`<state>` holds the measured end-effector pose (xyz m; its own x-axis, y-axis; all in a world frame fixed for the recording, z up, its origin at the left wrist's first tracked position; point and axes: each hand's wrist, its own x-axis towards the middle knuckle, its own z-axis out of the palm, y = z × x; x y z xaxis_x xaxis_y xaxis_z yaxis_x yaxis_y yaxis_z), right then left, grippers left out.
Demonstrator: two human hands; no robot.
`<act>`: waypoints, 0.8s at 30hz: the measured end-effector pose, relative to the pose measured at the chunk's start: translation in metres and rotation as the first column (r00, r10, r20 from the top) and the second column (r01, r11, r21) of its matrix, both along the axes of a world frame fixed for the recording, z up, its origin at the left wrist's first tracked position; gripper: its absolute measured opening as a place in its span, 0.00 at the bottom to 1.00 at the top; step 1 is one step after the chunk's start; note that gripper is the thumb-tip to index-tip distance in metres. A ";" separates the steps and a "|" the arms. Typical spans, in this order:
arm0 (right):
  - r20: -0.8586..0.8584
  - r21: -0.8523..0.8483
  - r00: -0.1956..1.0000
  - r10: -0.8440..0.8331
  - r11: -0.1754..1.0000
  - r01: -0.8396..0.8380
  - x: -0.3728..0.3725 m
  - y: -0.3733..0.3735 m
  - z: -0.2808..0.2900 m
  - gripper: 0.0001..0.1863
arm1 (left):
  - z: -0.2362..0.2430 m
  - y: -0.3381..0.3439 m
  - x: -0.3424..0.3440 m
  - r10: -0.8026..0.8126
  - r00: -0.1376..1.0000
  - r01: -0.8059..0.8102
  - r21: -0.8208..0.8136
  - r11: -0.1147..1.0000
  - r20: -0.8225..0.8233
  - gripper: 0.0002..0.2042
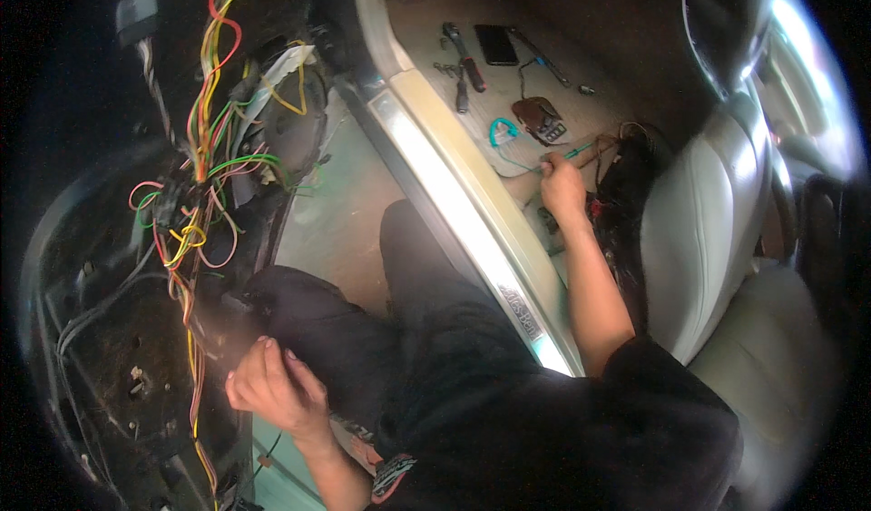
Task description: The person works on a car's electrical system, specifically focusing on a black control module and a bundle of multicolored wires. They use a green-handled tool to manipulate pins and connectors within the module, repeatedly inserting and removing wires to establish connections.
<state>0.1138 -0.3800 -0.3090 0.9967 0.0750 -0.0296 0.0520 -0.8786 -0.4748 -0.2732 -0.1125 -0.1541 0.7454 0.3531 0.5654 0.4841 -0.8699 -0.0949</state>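
Note:
My right hand (562, 184) is closed on a thin teal tool (575, 152) over the car's floor mat, near a dark bundle (621, 175) of wires and material. Beside it lie a teal coiled lead (502, 132) and a brown device (535, 116) with buttons. My left hand (277, 384) is loosely curled with fingers slightly apart and no visible object in it, by my dark-clad knee, next to the open door panel (100, 348). Along that panel run loose red, yellow and green wires (192, 239).
A ratchet (464, 57), a black phone (497, 44) and other hand tools (540, 53) lie on the mat (490, 93). The metal door sill (454, 221) crosses beside my right arm. A grey seat (699, 221) stands at right. My legs occupy the gap beside the door.

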 end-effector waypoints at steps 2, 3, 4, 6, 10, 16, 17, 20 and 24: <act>-0.093 -0.021 0.995 0.025 0.999 -0.027 0.004 0.001 -0.001 0.13 | -0.002 0.002 0.002 0.008 1.000 -0.008 0.010 1.000 -0.004 0.14; -0.099 -0.011 0.995 0.021 1.000 -0.022 0.001 0.004 0.005 0.12 | -0.002 0.002 -0.001 0.013 1.000 -0.013 0.009 1.000 -0.011 0.14; -0.101 -0.025 0.995 0.022 0.999 -0.025 0.003 0.001 0.005 0.13 | -0.001 0.002 -0.002 0.025 1.000 -0.025 0.010 1.000 -0.019 0.14; -0.111 -0.051 0.989 0.098 0.993 -0.104 0.011 0.015 0.004 0.14 | 0.001 -0.005 -0.011 0.033 0.999 -0.033 0.006 0.999 -0.030 0.14; -0.057 -0.402 0.974 0.218 0.888 -0.222 0.045 0.000 -0.021 0.14 | -0.007 -0.007 -0.016 0.018 0.998 -0.013 -0.079 0.997 0.062 0.16; 0.367 0.253 0.872 0.325 0.867 -0.429 0.005 0.051 0.046 0.20 | -0.026 0.000 0.008 -0.013 0.967 0.022 -0.031 0.999 0.254 0.12; 0.346 0.354 0.825 0.446 0.753 -0.555 -0.017 0.074 0.071 0.19 | -0.020 -0.006 0.006 0.024 0.951 -0.016 -0.027 0.999 0.309 0.12; 0.355 0.478 0.540 0.763 0.348 -0.806 -0.102 0.136 0.113 0.19 | -0.034 -0.013 0.000 0.097 0.902 -0.107 0.002 0.994 0.422 0.11; 0.275 0.783 0.355 0.894 0.006 -0.622 -0.196 0.211 0.139 0.28 | -0.042 -0.025 0.012 0.117 0.874 -0.105 -0.053 0.993 0.471 0.11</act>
<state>-0.0826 -0.1686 -0.1704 0.2867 0.9044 0.3161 0.2331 0.2542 -0.9386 -0.2614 -0.1377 -0.1958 0.3464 0.4365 0.8304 0.5592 -0.8068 0.1908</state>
